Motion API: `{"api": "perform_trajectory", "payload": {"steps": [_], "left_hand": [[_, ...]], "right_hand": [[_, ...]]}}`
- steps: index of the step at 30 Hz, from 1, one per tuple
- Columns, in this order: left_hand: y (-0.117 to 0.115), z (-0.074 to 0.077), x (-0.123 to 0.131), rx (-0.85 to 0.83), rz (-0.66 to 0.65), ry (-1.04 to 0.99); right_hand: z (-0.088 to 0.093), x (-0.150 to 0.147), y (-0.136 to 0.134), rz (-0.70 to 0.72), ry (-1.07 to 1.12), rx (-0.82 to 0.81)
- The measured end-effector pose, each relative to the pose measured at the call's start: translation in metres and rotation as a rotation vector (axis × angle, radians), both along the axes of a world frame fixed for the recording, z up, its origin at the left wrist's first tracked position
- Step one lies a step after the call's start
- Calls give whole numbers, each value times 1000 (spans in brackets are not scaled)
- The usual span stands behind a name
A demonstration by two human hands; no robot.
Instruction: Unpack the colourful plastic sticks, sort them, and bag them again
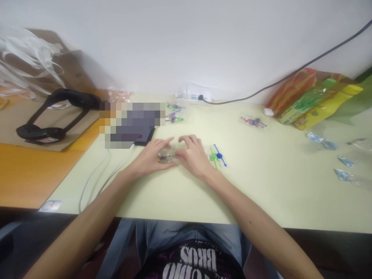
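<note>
A small clear plastic bag (167, 155) with dark and yellow bits inside lies on the pale table (180, 197) between my hands. My left hand (152, 155) rests at the bag's left side, thumb and fingers spread apart around it. From the right, my right hand (192, 154) has its thumb and curled index finger at the bag's right end, pinching it. Just right of that hand lie a green arrow-shaped piece (213, 157) and a blue arrow-shaped piece (219, 155), each with a round middle.
A dark tablet (141, 135), partly pixelated, stands behind my left hand with white cables. Small bagged parts (253, 121) lie further back. Bottles, a red-yellow bag (290, 91) and blue-printed packets (345, 176) are at right. A black headset frame (69, 99) sits left.
</note>
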State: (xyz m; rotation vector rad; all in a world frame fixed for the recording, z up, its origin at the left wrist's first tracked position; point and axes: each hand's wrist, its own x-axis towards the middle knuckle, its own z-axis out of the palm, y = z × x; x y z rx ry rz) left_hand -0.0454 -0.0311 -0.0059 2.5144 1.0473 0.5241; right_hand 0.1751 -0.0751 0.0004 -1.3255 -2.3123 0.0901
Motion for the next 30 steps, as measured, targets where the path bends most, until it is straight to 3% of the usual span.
{"api": "perform_trajectory", "payload": {"steps": [13,17,20,22,25,30], "left_hand": [[-2,7,4,21,-16,46],[-3,7,1,70,-6,94],[-4,8,0,103,4,119],[-5,9,0,107,8,114],[-7,10,1,99,4,102],[-7,10,2,78,-13,106]], "right_hand": [[2,-11,9,32,-27,-52],[26,29,10,44,91,-56],[47,80,7,-173,237,-38],[54,107,-1,-254,208,-70],[49,121,-18,-268,89,-115],[23,89,-37,-209,-54,-53]]}}
